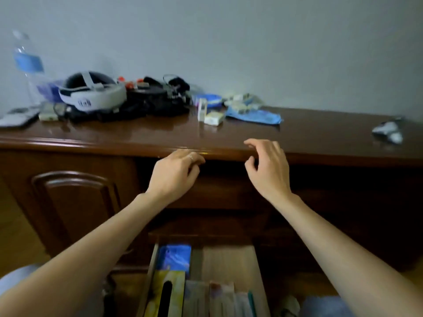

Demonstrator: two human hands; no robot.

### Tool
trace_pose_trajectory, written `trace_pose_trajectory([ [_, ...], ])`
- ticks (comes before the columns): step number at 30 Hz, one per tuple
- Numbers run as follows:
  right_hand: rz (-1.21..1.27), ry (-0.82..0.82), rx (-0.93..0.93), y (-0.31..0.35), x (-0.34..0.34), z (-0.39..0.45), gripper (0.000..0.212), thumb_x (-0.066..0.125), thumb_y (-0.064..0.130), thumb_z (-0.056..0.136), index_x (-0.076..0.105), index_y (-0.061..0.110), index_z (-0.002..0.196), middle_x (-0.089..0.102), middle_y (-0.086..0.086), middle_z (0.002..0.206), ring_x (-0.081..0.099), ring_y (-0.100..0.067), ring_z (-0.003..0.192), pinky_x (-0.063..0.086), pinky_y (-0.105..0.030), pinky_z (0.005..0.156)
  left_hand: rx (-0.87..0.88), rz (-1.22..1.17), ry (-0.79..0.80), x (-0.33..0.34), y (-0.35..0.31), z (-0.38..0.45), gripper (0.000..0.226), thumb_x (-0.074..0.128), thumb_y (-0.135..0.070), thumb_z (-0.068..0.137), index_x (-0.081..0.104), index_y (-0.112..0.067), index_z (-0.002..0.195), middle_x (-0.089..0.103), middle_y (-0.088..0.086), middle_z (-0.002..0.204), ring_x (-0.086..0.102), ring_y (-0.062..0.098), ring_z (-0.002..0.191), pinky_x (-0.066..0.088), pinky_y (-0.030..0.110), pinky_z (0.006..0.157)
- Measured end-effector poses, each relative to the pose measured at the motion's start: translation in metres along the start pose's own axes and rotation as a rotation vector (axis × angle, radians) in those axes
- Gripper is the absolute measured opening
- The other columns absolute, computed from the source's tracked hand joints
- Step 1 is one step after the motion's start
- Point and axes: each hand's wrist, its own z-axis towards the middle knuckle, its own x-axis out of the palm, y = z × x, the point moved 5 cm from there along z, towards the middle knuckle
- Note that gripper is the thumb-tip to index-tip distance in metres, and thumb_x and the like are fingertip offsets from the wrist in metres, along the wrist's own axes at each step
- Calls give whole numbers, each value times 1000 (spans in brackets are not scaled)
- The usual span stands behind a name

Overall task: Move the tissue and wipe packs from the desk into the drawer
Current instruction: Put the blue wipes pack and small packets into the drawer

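Observation:
A dark wooden desk [320, 131] fills the view. A flat blue pack [254, 116] lies on its top at centre right, with a small white pack [214, 117] just left of it. Below, a pulled-out drawer [231, 261] holds a blue pack [175, 257], a yellow pack and several pale packs. My left hand [175, 172] hovers at the desk's front edge with fingers curled and nothing in it. My right hand [266, 165] is beside it, fingers spread over the edge, holding nothing.
A white headset [91, 93], black cables and gear [158, 97], a water bottle [26, 62] and a grey device [18, 117] crowd the desk's back left. A crumpled silver wrapper [388, 131] lies at far right. A cabinet door [75, 202] is at left.

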Motion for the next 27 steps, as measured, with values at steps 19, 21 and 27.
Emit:
trace_pose_trajectory([
  [19,-219,390,224,-64,98,141,20,48,48,99,61,33,100,67,10,88,63,-14,80,44,-31,56,-333,16,395,136,71,201,95,64,-73,76,22,-38,153,-17,6,164,7,39,151,24,61,116],
  [21,-193,340,244,-81,121,169,26,51,46,97,60,31,116,66,5,113,60,-18,105,47,-34,66,-311,18,391,153,78,216,81,63,-71,77,41,-30,144,1,2,162,29,40,141,35,55,111],
  [27,-318,762,547,-156,190,202,98,41,82,86,20,22,160,26,-11,164,29,-34,148,31,-57,114,-191,72,291,180,95,247,48,58,-50,91,52,-24,131,30,2,140,43,35,118,48,46,93],
])
